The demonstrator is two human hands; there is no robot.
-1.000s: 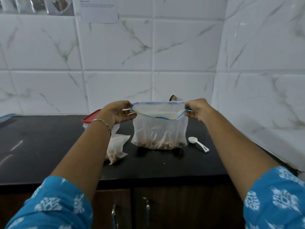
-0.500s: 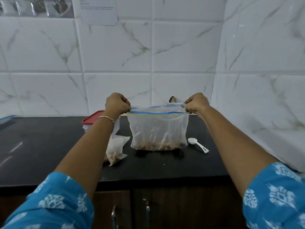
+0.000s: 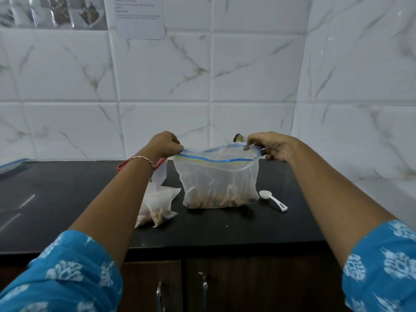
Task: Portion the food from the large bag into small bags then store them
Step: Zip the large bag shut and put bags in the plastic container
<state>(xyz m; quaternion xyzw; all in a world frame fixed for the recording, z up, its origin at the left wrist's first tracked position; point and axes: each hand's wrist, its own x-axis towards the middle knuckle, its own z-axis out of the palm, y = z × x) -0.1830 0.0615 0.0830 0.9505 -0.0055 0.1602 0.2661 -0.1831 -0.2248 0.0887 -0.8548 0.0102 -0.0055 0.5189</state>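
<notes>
White marble-veined tiles back a black kitchen counter, where a person in blue patterned sleeves works a clear large bag at centre frame. Half a second ago the bag's blue zip strip was pulled taut and straight between both fists. Now its mouth gapes, the near lip sagging in a curve while the far lip arches behind it.

The left hand pinches the bag's top left corner with curled fingers. The right hand pinches the rim at the top right corner. The bag stands on the counter directly below and between the two hands, with a shallow layer of brown food along its bottom.

The reopened mouth suggests either that more portioning is to come or that the seal did not take; which one cannot be told.

Lower left of the large bag, partly behind the left forearm, lie small bags already holding brown food and not yet stored. A white scoop rests untouched on the counter just right of the large bag. A red-lidded container peeks out behind the left wrist.
</notes>
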